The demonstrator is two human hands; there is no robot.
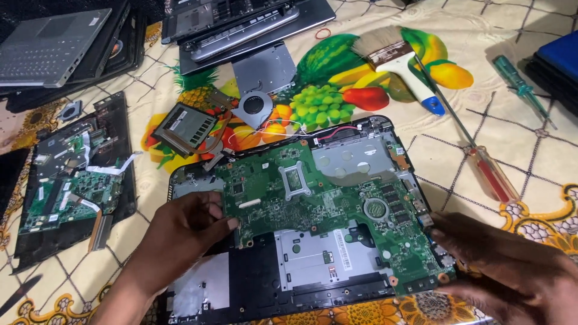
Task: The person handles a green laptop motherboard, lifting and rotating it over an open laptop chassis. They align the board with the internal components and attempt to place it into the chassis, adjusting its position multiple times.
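A green laptop motherboard (325, 198) lies tilted over an open black laptop base (271, 289) in the middle of the table. My left hand (186, 232) grips the board's left edge with thumb on top. My right hand (506, 265) holds the board's right front corner, fingers curled around its edge. A silver metal plate (355, 157) of the base shows behind the board. A heatsink with copper pipe and fan (198, 126) lies just behind the base.
A second opened laptop with green boards (72, 180) lies at the left. Closed and stripped laptops (241, 24) are stacked at the back. A paintbrush (397, 63), a red-handled screwdriver (490, 174) and a green-handled screwdriver (518, 81) lie at the right on the fruit-print tablecloth (530, 150).
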